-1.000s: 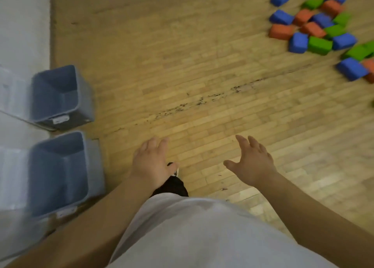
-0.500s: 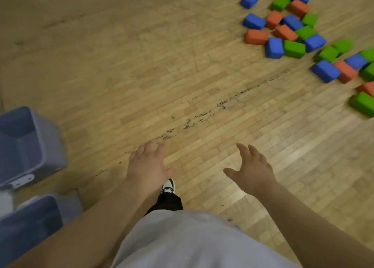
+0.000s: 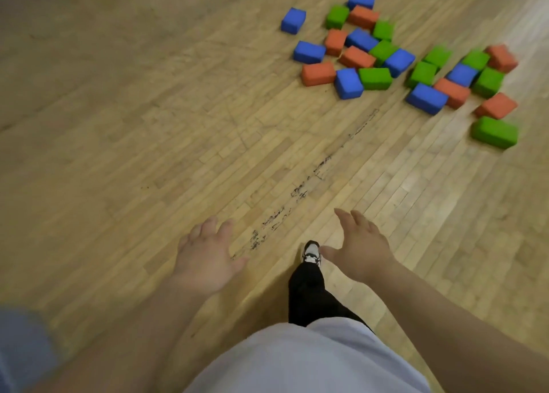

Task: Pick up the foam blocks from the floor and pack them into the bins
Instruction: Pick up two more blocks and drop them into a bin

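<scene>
Well, nothing held yet, foam blocks (image 3: 374,78) far ahead.
The left hand (image 3: 205,262) and right hand (image 3: 361,250) hang with fingers loosely spread, gripping nothing. The foam blocks lie scattered toward the far right corner of the floor (image 3: 148,125), well apart from the fingers, ahead and rightward, nearer the right hand. A bin (image 3: 23,351) is only a blurred, cut-off shape at the near left corner.

blue, green, orange foam blocks (image 3: 375,78), tan wood floor (image 3: 148,125)
</scene>
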### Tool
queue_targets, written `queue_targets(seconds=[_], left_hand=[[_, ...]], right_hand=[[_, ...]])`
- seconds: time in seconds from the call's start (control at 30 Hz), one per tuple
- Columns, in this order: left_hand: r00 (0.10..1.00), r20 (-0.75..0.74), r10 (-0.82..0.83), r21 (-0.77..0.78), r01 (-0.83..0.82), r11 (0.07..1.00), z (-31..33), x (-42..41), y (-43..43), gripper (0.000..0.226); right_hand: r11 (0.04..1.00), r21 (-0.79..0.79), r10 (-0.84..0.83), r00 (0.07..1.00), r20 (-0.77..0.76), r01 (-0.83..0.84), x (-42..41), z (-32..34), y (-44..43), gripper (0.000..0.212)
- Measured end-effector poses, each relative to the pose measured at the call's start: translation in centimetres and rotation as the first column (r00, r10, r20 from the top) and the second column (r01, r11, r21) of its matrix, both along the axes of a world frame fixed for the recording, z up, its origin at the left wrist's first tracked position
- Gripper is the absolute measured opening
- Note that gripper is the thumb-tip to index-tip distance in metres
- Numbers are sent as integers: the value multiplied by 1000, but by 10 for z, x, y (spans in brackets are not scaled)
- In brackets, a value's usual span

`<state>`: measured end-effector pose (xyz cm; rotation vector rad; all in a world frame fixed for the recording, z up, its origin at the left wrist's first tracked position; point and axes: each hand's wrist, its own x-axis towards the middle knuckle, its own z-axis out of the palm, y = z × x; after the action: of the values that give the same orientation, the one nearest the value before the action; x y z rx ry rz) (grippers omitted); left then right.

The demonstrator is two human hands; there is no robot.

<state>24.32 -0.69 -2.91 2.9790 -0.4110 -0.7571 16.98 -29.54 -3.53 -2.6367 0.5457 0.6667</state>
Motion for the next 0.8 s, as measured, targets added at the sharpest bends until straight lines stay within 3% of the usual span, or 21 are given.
queue_targets(seconds=[0.33,0.57,0.8], left_hand=[[1000,3,24,-6,-24,1000,31,193,-157,88],[998,-13,58,-9,-58,998,27,319,-208,87],[998,-24,56,-69,-57,996,3,495,-253,91]], right_hand=[[1000,4,27,999,34,-27,204,23,-152,95],[999,49,-3,997,77,-1,335,28,-208,95],[998,53,-46,998,51,44,492,4,-254,96]])
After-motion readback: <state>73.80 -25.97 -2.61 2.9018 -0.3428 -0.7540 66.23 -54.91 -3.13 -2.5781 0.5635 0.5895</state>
